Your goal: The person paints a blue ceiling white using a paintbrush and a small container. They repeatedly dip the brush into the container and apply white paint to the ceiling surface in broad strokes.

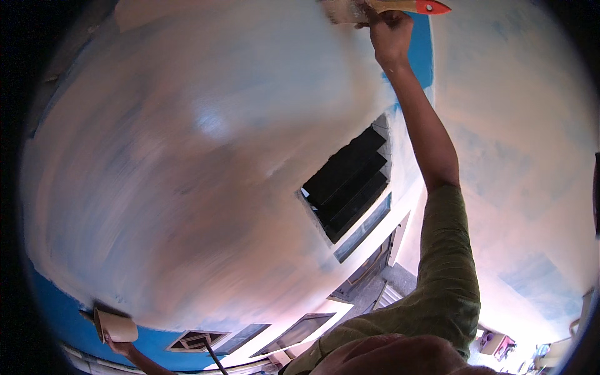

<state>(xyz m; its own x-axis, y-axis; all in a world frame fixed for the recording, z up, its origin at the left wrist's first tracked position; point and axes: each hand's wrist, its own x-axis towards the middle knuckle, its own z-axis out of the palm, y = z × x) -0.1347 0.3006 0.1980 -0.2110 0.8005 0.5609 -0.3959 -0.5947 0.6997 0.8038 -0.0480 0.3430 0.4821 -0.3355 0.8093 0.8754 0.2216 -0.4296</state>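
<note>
Raised to the upper edge, my right hand is closed round a wide flat paintbrush with a wooden, red-ended handle. Its bristles touch or nearly touch the wall, which carries streaky pale pinkish paint over blue. The bristle tips are partly cut off by the frame's edge. Far down on the left, my left hand grips a beige cup-like container, tilted, close to the blue band of wall. What the container holds is hidden from here.
A dark opening with black slats breaks the wall left of my right arm. Windows and a doorway lie lower down. A blue unpainted strip runs beside my right wrist. Boxes and other items stand at lower right.
</note>
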